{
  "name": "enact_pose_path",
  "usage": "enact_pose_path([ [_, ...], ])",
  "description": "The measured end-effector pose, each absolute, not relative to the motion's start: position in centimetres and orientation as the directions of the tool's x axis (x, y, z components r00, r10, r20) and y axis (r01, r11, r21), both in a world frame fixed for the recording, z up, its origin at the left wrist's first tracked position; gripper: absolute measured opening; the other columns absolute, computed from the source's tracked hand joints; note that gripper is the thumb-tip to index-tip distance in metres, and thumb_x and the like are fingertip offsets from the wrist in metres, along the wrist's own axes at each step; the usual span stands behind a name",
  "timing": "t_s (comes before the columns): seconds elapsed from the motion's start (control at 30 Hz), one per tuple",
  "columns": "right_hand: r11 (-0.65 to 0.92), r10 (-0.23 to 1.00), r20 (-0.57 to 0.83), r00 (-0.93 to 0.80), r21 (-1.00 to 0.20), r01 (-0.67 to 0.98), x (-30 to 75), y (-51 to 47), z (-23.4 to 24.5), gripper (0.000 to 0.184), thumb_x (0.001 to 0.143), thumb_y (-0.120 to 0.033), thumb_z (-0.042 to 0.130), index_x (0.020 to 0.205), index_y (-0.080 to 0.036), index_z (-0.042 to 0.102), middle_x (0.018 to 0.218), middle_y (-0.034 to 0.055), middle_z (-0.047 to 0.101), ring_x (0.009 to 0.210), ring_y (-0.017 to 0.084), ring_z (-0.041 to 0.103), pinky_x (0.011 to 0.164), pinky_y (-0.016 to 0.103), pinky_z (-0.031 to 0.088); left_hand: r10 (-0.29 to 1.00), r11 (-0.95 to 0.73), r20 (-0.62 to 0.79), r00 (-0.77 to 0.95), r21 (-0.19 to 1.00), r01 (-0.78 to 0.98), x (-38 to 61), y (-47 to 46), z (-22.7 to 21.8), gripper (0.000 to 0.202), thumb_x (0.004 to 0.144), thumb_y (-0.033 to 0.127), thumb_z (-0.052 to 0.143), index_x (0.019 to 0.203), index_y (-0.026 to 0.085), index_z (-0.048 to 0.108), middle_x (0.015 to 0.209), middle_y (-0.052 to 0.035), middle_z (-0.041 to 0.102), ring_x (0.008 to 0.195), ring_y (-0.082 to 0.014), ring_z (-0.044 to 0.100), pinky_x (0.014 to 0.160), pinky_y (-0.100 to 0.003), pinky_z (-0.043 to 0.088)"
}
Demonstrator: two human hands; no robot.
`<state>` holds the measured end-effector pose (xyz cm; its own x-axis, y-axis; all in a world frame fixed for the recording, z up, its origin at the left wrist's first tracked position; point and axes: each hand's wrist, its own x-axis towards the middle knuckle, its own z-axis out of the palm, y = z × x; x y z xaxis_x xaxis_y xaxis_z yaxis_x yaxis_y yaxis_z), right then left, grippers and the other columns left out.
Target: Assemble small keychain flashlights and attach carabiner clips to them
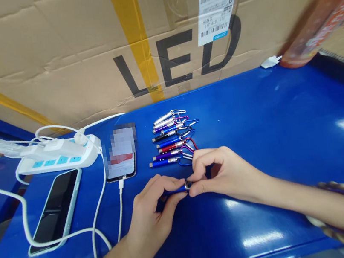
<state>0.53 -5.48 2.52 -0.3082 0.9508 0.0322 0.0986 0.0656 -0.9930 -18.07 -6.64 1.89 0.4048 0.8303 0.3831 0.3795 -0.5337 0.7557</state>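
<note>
Cardboard box (pixel 65 45): at back edge of tabletop (pixel 272 131), printed "LED"
Power strip (pixel 90 153): white, plugs inserted
Dark-screened phone (pixel 56 206): looped cable (pixel 48 244) crosses lower end
Lit phone (pixel 123 158): white cable (pixel 120 209) plugged in
Bottle (pixel 320 16): orange, back right

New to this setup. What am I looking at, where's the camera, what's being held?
No machine here: these are a person's own two bare hands. The single picture comes from a camera worn on the head, looking forward and down.

The left hand and right hand pinch a small blue cylinder with a metal end; the fingers hide much of it.

On the blue table, beyond the hands, lies a row of pen-shaped gadgets with clips. To the left are a power strip, white cables and two phones. A cardboard box marked "LED" stands behind.
</note>
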Motion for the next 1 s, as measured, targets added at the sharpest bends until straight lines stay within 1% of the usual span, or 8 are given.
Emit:
enact_pose_path([
  [0.27, 0.114, 0.943, 0.071, -0.326, -0.987, 0.114, 0.9, -5.3, 2.8, 0.025, 0.057, -0.034, 0.080, 0.054, -0.015, 0.064, 0.057, -0.0026, 0.055, 0.055, 0.008, 0.048, 0.049, 0.021, 0.035, 0.825, -0.499, 0.325, 0.462, 0.804, 0.325, -18.2, -6.5, 1.9, 0.017, 0.079, 0.004, 0.061, 0.085, 0.019, 0.060, 0.082, 0.0027, 0.069, 0.077, -0.0083, 0.067, 0.068, -0.010, 0.051],
  [0.43, -0.004, 0.934, -0.066, -0.350, -0.984, 0.176, 1.1, -5.1, 2.4, 0.031, 0.046, -0.035, 0.084, 0.048, -0.015, 0.060, 0.054, -0.0039, 0.054, 0.050, 0.007, 0.044, 0.044, 0.020, 0.032, 0.747, -0.575, 0.324, 0.580, 0.752, 0.321, -18.3, -6.5, 2.1, 0.027, 0.083, 0.006, 0.058, 0.106, 0.020, 0.061, 0.086, 0.0008, 0.069, 0.076, -0.0085, 0.062, 0.074, -0.014, 0.048],
  [0.53, -0.071, 0.936, -0.146, -0.320, -0.969, 0.235, 1.1, -5.0, 1.9, 0.037, 0.039, -0.034, 0.086, 0.046, -0.014, 0.055, 0.050, -0.0053, 0.051, 0.048, 0.007, 0.042, 0.042, 0.019, 0.030, 0.695, -0.614, 0.346, 0.630, 0.741, 0.271, -18.2, -6.4, 2.1, 0.031, 0.085, 0.005, 0.054, 0.111, 0.021, 0.061, 0.082, 0.0010, 0.069, 0.070, -0.0092, 0.057, 0.071, -0.016, 0.046],
  [0.67, -0.020, 0.950, -0.122, -0.286, -0.942, 0.334, 0.9, -5.2, 1.7, 0.038, 0.038, -0.035, 0.086, 0.047, -0.014, 0.056, 0.053, -0.0048, 0.052, 0.048, 0.007, 0.044, 0.043, 0.020, 0.031, 0.676, -0.624, 0.346, 0.650, 0.738, 0.256, -18.2, -6.4, 2.0, 0.033, 0.085, 0.002, 0.051, 0.111, 0.020, 0.061, 0.080, 0.0006, 0.068, 0.068, -0.0104, 0.055, 0.071, -0.019, 0.044],
  [0.77, 0.075, 0.961, -0.022, -0.277, -0.939, 0.336, 0.7, -5.4, 1.8, 0.036, 0.042, -0.037, 0.086, 0.055, -0.014, 0.061, 0.059, -0.0042, 0.053, 0.047, 0.006, 0.044, 0.041, 0.019, 0.033, 0.702, -0.602, 0.326, 0.633, 0.747, 0.284, -18.3, -6.4, 2.0, 0.032, 0.084, 0.002, 0.051, 0.108, 0.020, 0.062, 0.079, 0.0000, 0.067, 0.070, -0.0108, 0.056, 0.069, -0.018, 0.043],
  [0.87, 0.301, 0.934, 0.229, -0.275, -0.919, 0.256, 0.8, -5.5, 1.8, 0.032, 0.052, -0.034, 0.083, 0.070, -0.015, 0.066, 0.069, -0.0033, 0.054, 0.048, 0.003, 0.045, 0.042, 0.017, 0.038, 0.758, -0.544, 0.288, 0.585, 0.774, 0.324, -18.2, -6.3, 2.2, 0.028, 0.085, 0.004, 0.050, 0.103, 0.020, 0.064, 0.079, -0.0001, 0.066, 0.070, -0.0104, 0.056, 0.066, -0.017, 0.043],
  [0.93, 0.532, 0.829, 0.444, -0.341, -0.813, 0.236, 1.2, -5.5, 1.7, 0.019, 0.066, -0.029, 0.077, 0.078, -0.017, 0.068, 0.076, -0.0021, 0.055, 0.052, 0.003, 0.048, 0.047, 0.015, 0.040, 0.785, -0.494, 0.244, 0.570, 0.801, 0.338, -18.1, -6.2, 2.2, 0.023, 0.085, 0.006, 0.050, 0.098, 0.019, 0.064, 0.077, 0.0002, 0.065, 0.067, -0.0102, 0.057, 0.063, -0.016, 0.043],
  [1.0, 0.720, 0.681, 0.580, -0.447, -0.640, 0.267, 1.7, -5.4, 1.8, 0.004, 0.079, -0.021, 0.065, 0.081, -0.021, 0.069, 0.081, -0.0015, 0.058, 0.057, 0.003, 0.051, 0.051, 0.015, 0.040, 0.802, -0.432, 0.183, 0.569, 0.835, 0.340, -18.1, -6.1, 2.3, 0.020, 0.085, 0.009, 0.050, 0.094, 0.019, 0.064, 0.075, 0.0004, 0.065, 0.065, -0.0102, 0.057, 0.061, -0.016, 0.043],
])
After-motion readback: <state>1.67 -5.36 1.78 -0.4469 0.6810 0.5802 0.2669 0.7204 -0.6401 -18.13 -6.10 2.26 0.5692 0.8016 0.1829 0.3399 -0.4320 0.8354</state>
